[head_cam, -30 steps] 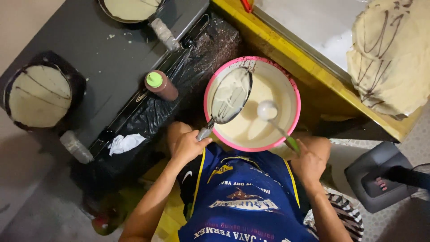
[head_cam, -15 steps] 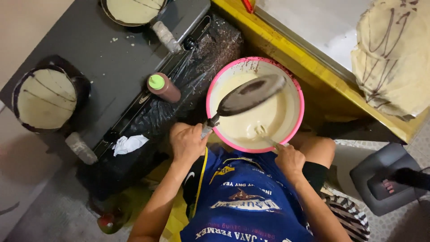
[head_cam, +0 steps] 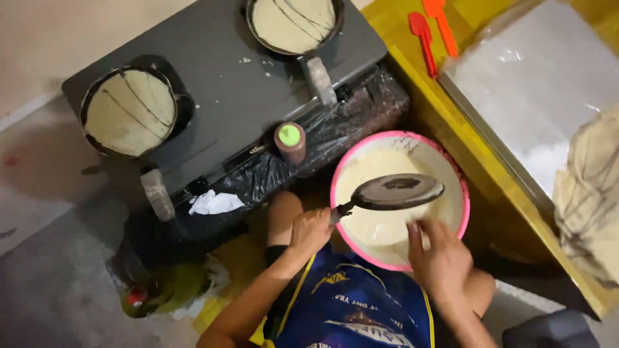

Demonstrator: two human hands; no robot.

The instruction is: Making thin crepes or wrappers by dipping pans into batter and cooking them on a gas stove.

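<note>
Looking down from the head camera, I start at the far left, where a round pan [head_cam: 130,111] sits on a dark grey stove [head_cam: 225,96], filled with a pale crepe crossed by thin dark lines; its wrapped handle [head_cam: 158,194] points toward me. Just right of that handle a crumpled white tissue [head_cam: 215,203] lies on black plastic wrap at the stove's front edge. Further right a brown bottle [head_cam: 290,143] with a green cap stands on the same edge, and behind it a second pan [head_cam: 294,22] of lined crepe sits on the far burner. Moving toward the middle, my left hand [head_cam: 309,232] is curled tight around the handle of a dark flat skillet [head_cam: 398,191], which it holds level over a pink bowl [head_cam: 459,222] of creamy batter [head_cam: 371,174]; I cannot tell whether the skillet touches the batter. My right hand [head_cam: 440,258] hovers at the bowl's near rim just under the skillet, fingers loosely spread and holding nothing that I can see. Right of the bowl runs a yellow table [head_cam: 445,122] with two orange spatulas [head_cam: 433,29] at its far end, a white tray [head_cam: 535,96] and, at the far right edge, a stack of cooked crepes [head_cam: 590,200].
</note>
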